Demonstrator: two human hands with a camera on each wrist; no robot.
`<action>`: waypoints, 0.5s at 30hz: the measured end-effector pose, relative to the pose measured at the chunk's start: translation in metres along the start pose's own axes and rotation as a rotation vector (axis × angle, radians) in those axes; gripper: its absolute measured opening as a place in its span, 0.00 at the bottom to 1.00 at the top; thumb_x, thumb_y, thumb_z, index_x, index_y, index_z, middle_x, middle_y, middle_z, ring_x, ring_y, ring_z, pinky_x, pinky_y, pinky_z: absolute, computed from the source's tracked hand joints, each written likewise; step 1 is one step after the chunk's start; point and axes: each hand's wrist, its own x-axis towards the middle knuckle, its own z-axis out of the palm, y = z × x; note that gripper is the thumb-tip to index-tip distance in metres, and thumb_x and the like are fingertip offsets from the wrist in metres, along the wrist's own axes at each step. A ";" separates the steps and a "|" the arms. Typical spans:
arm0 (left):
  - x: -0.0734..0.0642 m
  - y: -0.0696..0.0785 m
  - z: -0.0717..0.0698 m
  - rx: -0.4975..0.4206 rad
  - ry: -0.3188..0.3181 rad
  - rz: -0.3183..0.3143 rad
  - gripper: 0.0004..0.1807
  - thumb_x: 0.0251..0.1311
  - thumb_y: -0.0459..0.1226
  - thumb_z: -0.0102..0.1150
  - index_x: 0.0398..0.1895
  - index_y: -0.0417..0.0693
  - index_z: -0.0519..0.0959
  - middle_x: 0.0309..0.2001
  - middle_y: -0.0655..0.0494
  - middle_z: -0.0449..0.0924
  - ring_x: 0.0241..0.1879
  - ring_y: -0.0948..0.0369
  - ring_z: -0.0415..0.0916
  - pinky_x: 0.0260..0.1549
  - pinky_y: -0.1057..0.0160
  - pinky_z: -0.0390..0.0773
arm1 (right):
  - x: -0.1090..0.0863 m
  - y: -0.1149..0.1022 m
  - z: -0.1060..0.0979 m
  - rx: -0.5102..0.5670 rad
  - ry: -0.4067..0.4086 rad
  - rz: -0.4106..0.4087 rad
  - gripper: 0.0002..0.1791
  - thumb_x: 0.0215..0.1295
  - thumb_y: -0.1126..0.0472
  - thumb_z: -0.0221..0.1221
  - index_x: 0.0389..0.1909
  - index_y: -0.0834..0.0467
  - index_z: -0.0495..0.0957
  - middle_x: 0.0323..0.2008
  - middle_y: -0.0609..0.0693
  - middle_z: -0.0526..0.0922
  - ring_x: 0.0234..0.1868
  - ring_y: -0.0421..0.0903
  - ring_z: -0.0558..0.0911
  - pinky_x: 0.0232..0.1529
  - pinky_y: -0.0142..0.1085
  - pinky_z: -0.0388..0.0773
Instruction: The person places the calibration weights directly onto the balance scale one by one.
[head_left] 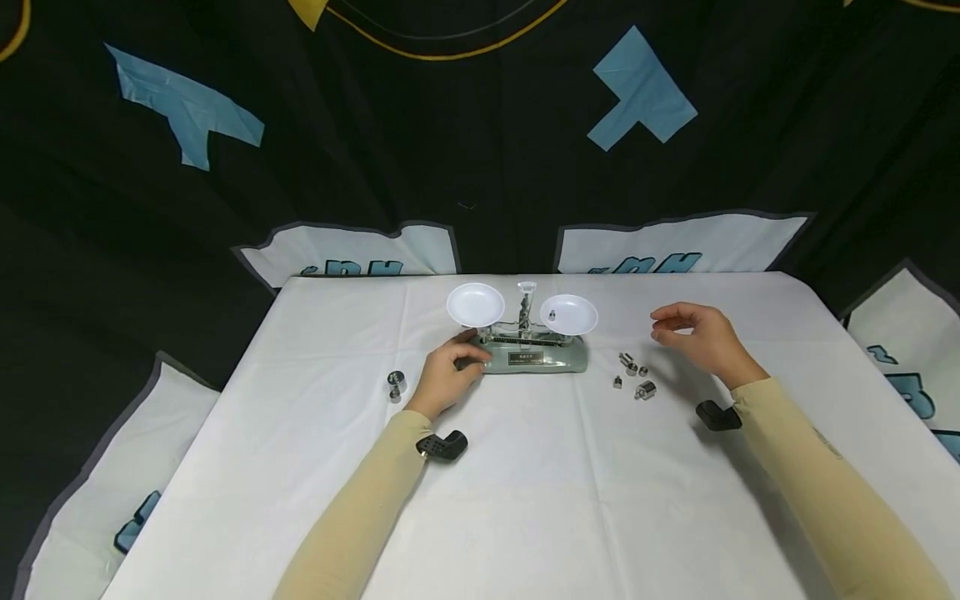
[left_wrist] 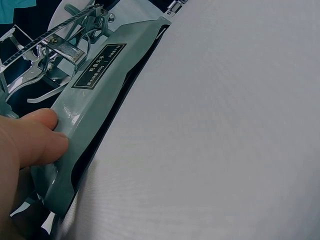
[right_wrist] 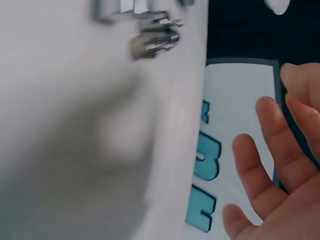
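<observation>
A grey-green tray balance (head_left: 558, 360) stands toward the far side of the table, with a white left pan (head_left: 476, 305) and a white right pan (head_left: 576, 317). One small metal weight (head_left: 552, 315) sits in the right pan. My left hand (head_left: 441, 379) holds the left end of the base; in the left wrist view the thumb (left_wrist: 47, 149) lies against its front. Raised above the table to the right of the balance, my right hand (head_left: 705, 340) has loosely bent fingers and nothing in them. Several metal weights (head_left: 646, 390) lie between it and the balance.
More metal weights (head_left: 396, 382) stand left of my left hand. White cloth (head_left: 517, 483) covers the table, and a dark curtain (head_left: 420, 167) hangs behind it. Dark wrist devices (head_left: 442, 446) are on both arms.
</observation>
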 end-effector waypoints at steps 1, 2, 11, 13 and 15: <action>0.000 0.000 0.000 0.001 -0.001 -0.002 0.08 0.58 0.29 0.63 0.38 0.42 0.88 0.70 0.45 0.74 0.74 0.49 0.68 0.77 0.52 0.63 | -0.002 0.003 0.000 -0.011 -0.020 0.001 0.19 0.70 0.59 0.63 0.57 0.63 0.79 0.51 0.64 0.86 0.54 0.56 0.81 0.55 0.47 0.75; 0.000 0.000 0.000 0.000 -0.001 -0.003 0.08 0.58 0.29 0.63 0.38 0.42 0.88 0.70 0.45 0.74 0.74 0.50 0.67 0.77 0.52 0.62 | -0.004 0.005 0.000 -0.023 -0.037 -0.001 0.19 0.70 0.59 0.63 0.57 0.63 0.80 0.51 0.64 0.86 0.55 0.59 0.80 0.55 0.47 0.75; 0.000 0.003 -0.001 -0.006 -0.002 -0.011 0.09 0.57 0.29 0.62 0.39 0.41 0.88 0.71 0.45 0.73 0.75 0.48 0.66 0.78 0.50 0.60 | -0.019 0.016 0.004 -0.087 -0.177 -0.064 0.14 0.67 0.65 0.63 0.52 0.63 0.83 0.47 0.59 0.87 0.48 0.50 0.82 0.45 0.33 0.77; 0.000 0.003 -0.001 -0.010 -0.003 -0.017 0.09 0.56 0.29 0.62 0.39 0.42 0.88 0.71 0.45 0.73 0.75 0.48 0.66 0.78 0.50 0.60 | -0.022 0.016 0.005 -0.086 -0.201 -0.077 0.14 0.66 0.65 0.64 0.51 0.62 0.84 0.46 0.58 0.88 0.46 0.47 0.82 0.43 0.31 0.78; 0.000 0.002 0.000 -0.012 -0.003 -0.018 0.10 0.56 0.29 0.62 0.39 0.41 0.88 0.71 0.45 0.73 0.75 0.48 0.66 0.78 0.50 0.59 | -0.025 0.017 0.007 -0.078 -0.216 -0.084 0.13 0.66 0.65 0.65 0.50 0.61 0.84 0.44 0.57 0.88 0.44 0.43 0.82 0.42 0.29 0.78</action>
